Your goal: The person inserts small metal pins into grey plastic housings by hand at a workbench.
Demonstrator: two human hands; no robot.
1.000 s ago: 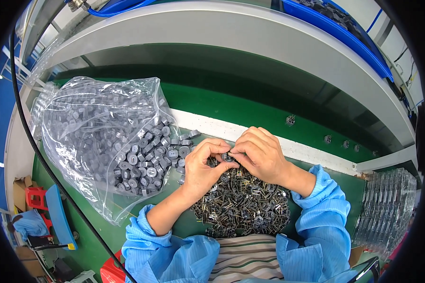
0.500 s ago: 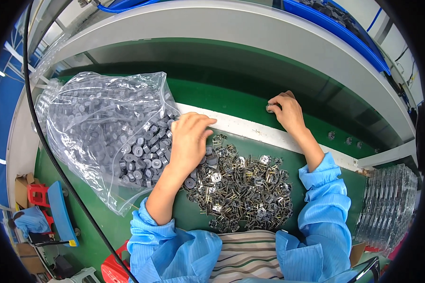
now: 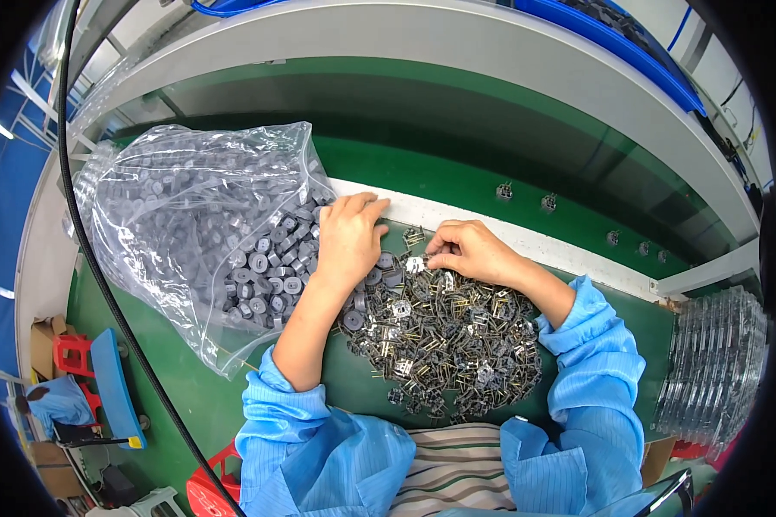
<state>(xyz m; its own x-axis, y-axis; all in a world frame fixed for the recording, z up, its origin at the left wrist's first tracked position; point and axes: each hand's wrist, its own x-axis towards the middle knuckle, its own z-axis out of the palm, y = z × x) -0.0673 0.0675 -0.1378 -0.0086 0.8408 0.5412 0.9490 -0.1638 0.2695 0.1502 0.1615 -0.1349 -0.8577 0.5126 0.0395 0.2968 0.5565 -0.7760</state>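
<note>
Having set another small assembly (image 3: 503,191) on the green strip (image 3: 431,168), my right hand (image 3: 474,252) pinches at the pinned-component pile (image 3: 457,336); I can't tell whether it, or my curled left hand (image 3: 349,241), holds anything.

Green tabletop (image 3: 347,386), heaped pinned parts (image 3: 461,332), clear bag (image 3: 203,332)

Head-worn fisheye, downward over left hand (image 3: 350,239) and right hand (image 3: 472,251)
</note>
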